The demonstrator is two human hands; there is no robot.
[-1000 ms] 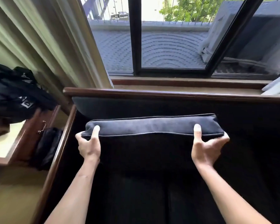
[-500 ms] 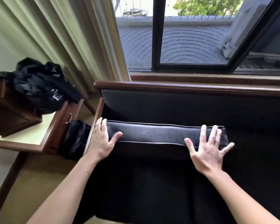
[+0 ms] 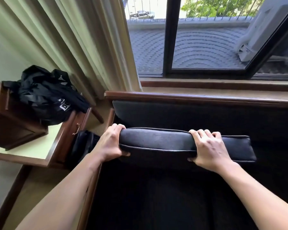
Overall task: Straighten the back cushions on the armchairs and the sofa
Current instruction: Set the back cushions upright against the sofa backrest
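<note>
A dark, piped back cushion [image 3: 158,142] stands on the black seat of the sofa [image 3: 198,117], a little in front of the padded backrest. I look down on its top edge. My left hand [image 3: 110,143] is wrapped around the cushion's left end, fingers over the top and thumb on the front. My right hand [image 3: 208,147] clasps the top edge right of the middle, so the cushion's right end sticks out past it. The sofa's wooden top rail [image 3: 189,97] runs behind, under the window.
Left of the sofa stands a wooden side table [image 3: 33,150] with a black bag [image 3: 46,97] and a dark wooden box [image 3: 12,128] on it. A second black bag [image 3: 83,145] is wedged between table and sofa arm. Curtains [image 3: 76,44] hang at the back left.
Half a second ago both hands lay flat and open on the cushion; now both have closed around its top edge. The view has shifted slightly to the left.
</note>
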